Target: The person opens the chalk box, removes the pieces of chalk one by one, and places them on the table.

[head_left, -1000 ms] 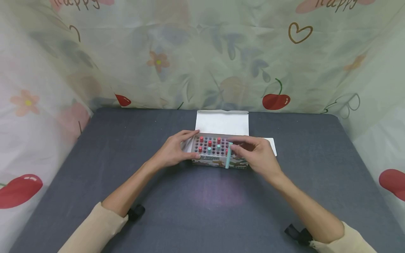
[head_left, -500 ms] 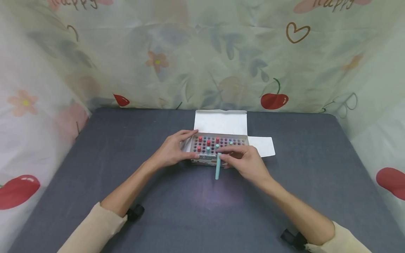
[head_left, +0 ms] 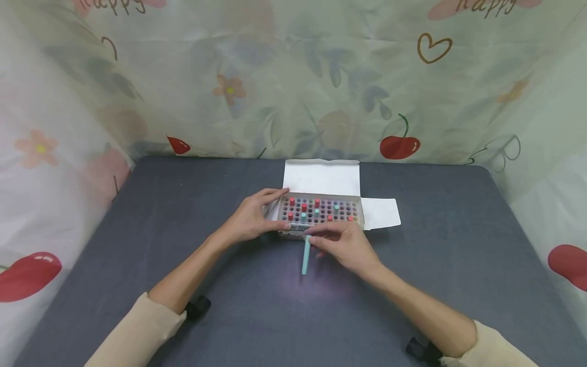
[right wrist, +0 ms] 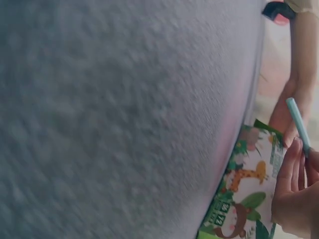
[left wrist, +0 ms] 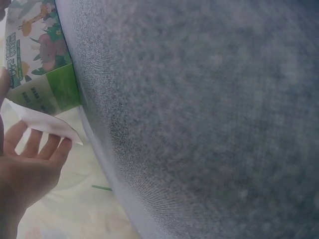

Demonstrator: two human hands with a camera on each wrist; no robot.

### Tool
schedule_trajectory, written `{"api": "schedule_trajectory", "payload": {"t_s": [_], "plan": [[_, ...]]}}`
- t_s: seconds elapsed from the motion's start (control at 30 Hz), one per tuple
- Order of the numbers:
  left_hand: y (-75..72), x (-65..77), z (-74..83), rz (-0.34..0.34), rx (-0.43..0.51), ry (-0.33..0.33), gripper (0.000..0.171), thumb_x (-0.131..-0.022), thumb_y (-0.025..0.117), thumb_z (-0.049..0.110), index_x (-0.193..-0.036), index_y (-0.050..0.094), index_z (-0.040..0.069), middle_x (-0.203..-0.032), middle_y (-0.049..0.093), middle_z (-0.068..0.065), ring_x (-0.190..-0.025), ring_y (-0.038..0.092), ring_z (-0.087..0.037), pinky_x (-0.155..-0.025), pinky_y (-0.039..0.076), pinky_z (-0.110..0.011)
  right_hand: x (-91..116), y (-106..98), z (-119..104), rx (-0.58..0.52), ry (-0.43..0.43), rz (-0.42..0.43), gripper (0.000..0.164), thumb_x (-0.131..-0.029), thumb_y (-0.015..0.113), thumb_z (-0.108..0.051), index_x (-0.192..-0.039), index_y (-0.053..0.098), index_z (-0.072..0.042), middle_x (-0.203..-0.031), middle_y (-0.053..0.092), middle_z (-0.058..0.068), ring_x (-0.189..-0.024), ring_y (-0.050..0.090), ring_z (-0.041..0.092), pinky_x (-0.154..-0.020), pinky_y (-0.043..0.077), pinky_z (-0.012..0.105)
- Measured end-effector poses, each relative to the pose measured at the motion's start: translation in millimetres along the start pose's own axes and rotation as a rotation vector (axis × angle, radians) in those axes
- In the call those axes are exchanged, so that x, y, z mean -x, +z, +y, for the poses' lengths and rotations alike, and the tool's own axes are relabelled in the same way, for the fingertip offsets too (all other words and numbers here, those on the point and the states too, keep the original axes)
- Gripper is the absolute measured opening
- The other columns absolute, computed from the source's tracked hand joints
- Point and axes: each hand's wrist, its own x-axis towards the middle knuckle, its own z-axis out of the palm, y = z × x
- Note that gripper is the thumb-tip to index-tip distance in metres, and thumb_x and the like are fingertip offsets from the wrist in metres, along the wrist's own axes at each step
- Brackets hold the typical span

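My right hand (head_left: pixel 346 246) pinches a light blue stick of chalk (head_left: pixel 305 257) by its upper end, in front of the box, with the free end pointing toward me. In the right wrist view the chalk (right wrist: pixel 297 119) stands out past the fingertips. An open cardboard box (head_left: pixel 364 216) holds an insert full of round holes, with several red and light blue chalks poking up. Around the box's left end my left hand (head_left: pixel 249 219) grips, thumb at the front edge and index finger at the back corner. Its other fingers lie behind a white side flap (left wrist: pixel 47 123).
The box's white lid (head_left: pixel 322 177) is folded back, and a white flap (head_left: pixel 381 212) sticks out on the right. Box and hands are over a dark grey table (head_left: pixel 220 316). A patterned curtain (head_left: pixel 284 76) hangs behind and at both sides.
My right hand has drawn the blue chalk from over the box toward me and to the left, uncovering the right part of the insert. My left hand stays at the box.
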Motion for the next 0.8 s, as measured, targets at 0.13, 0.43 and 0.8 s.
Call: {"api": "schedule_trajectory", "payload": {"t_s": [0.13, 0.43, 0.8], "plan": [[0.1, 0.1, 0.1, 0.0, 0.001, -0.001, 0.084, -0.068, 0.069, 0.059, -0.141, 0.033, 0.034, -0.132, 0.042, 0.004, -0.117, 0.043, -0.018, -0.091, 0.043, -0.039, -1.1, 6.1, 7.8, -0.061, 0.059, -0.028, 0.02, -0.082, 0.067, -0.005, -0.101, 0.068, 0.003, -0.081, 0.066, 0.022, -0.072, 0.063, 0.039, -0.066, 0.055, 0.045], [-0.4, -0.4, 1.9, 0.005, 0.005, -0.001, 0.083, -0.069, 0.071, 0.055, -0.14, 0.035, 0.032, -0.132, 0.042, 0.002, -0.115, 0.044, -0.019, -0.09, 0.043, -0.039, -9.4, 13.6, 41.5, -0.115, 0.151, -0.056, 0.026, -0.081, 0.07, -0.012, -0.102, 0.068, 0.002, -0.082, 0.068, 0.012, -0.069, 0.066, 0.028, -0.066, 0.056, 0.042], [-1.9, 0.3, 5.1, 0.006, 0.015, -0.005, 0.083, -0.069, 0.073, 0.052, -0.14, 0.035, 0.031, -0.132, 0.043, 0.001, -0.115, 0.044, -0.02, -0.09, 0.043, -0.04, -12.2, 13.2, 44.5, -0.16, 0.301, -0.094, 0.028, -0.081, 0.069, -0.011, -0.105, 0.068, 0.002, -0.088, 0.068, 0.015, -0.078, 0.066, 0.031, -0.071, 0.055, 0.045]]}}
